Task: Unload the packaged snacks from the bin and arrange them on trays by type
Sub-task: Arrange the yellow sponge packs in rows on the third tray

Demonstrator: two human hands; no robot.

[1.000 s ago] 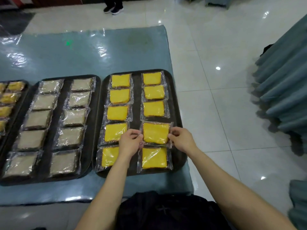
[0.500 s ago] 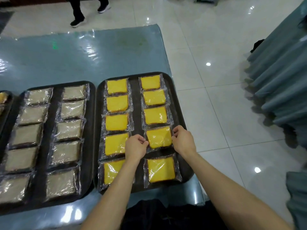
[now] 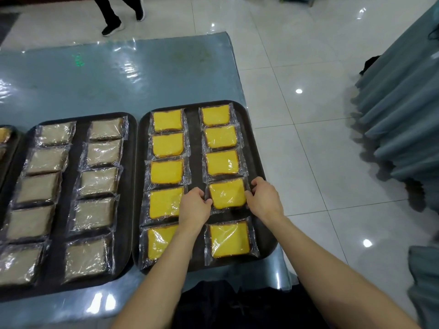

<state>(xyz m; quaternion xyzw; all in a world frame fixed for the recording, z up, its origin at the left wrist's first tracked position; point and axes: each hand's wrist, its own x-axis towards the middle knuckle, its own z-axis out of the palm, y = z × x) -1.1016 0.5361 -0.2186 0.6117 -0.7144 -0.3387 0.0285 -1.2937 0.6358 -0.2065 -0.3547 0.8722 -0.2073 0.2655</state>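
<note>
A dark tray point(image 3: 194, 162) on the right holds two columns of yellow cake slices in clear wrappers. The fourth yellow packet point(image 3: 227, 194) in its right column lies on the tray, slightly tilted. My left hand point(image 3: 194, 208) pinches that packet's left wrapper edge. At the opposite edge, my right hand point(image 3: 264, 199) pinches the wrapper. A second dark tray point(image 3: 71, 167) to the left carries two columns of pale beige wrapped slices point(image 3: 98, 181). No bin is in view.
A third tray point(image 3: 9, 153) with yellow packets shows at the far left edge. The trays sit on a glossy blue table point(image 3: 118, 79) whose right edge meets white floor tiles. Blue draped cloth point(image 3: 403, 119) stands at the right. A person's legs point(image 3: 114, 15) are beyond the table.
Both hands have set the yellow packet down into the fourth place of the right column and keep hold of its edges. The camera has moved closer and tilted; the person beyond the table walked left.
</note>
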